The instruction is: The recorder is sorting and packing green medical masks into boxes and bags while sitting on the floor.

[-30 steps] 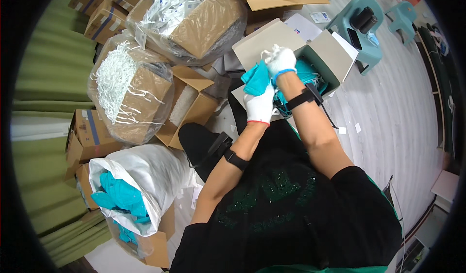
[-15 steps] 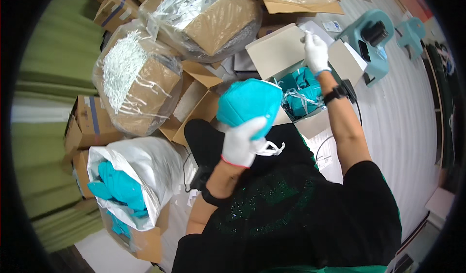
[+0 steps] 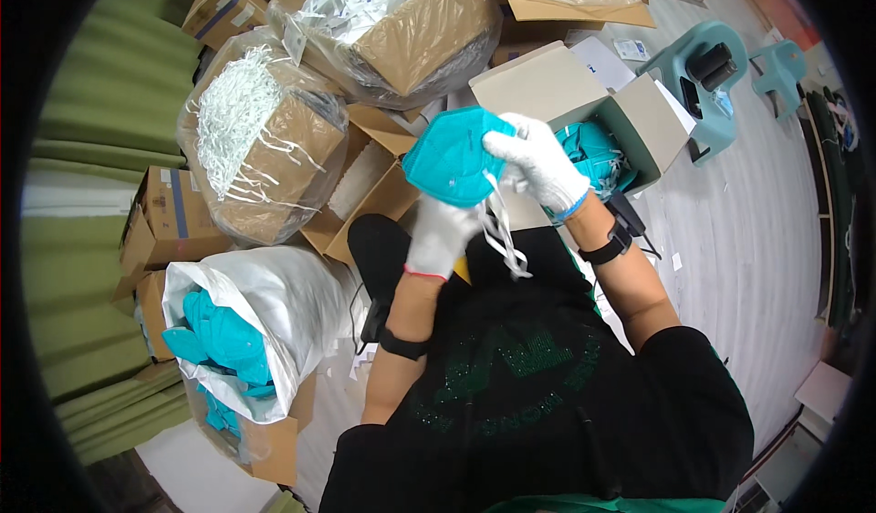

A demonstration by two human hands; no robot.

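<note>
Nearby on your left, a white sack [image 3: 306, 299] gapes open on a heap of folded teal pieces [image 3: 224, 335], and a plastic-wrapped carton [image 3: 287, 180] above it bears a tangle of white strips [image 3: 239, 103]. Next comes an open cardboard box [image 3: 392, 194], just beyond your knee. Your gloved left hand [image 3: 443, 235] sits under a teal mask [image 3: 454, 157], fingertips hidden, so I cannot tell whether that grip is closed. The mask is raised before you, its white straps [image 3: 498, 232] dangling. Your gloved right hand [image 3: 543, 162] has its grip closed on the mask's right edge, thumb in front. Further right, a pale box [image 3: 652, 121] holds more masks [image 3: 591, 148], and beyond it a teal stool [image 3: 712, 134] carries a phone [image 3: 691, 98]
</note>
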